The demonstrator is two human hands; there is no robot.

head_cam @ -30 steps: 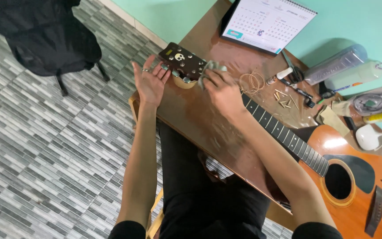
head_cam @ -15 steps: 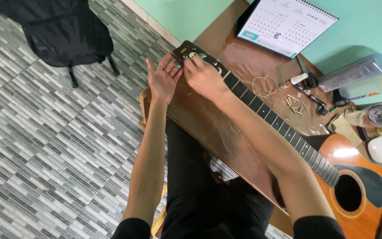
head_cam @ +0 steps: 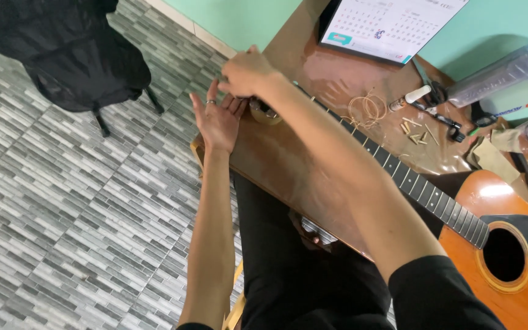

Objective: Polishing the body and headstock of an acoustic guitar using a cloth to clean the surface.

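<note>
grey patterned floor tiles and a green wall surround a brown bench (head_cam: pixel 288 165), where a guitar (head_cam: pixel 490 244) lies with its long axis slanting from the body at lower right up to the head at upper left. left hand (head_cam: pixel 218 119) sits flat, grip spread, beside the head; right hand (head_cam: pixel 245 73) covers the head, grip curled shut on it. white calendar (head_cam: pixel 392 24) leans at the back edge; coiled strings (head_cam: pixel 365 110) lie beside the neck; black chair (head_cam: pixel 62 55) stands on the floor at far left.

Tiled room, green wall

I see a brown bench (head_cam: pixel 288 162) against the mint-green wall (head_cam: pixel 245 18); left of the bench, grey patterned floor tiles (head_cam: pixel 62 214) and a black chair (head_cam: pixel 68 55).
</note>
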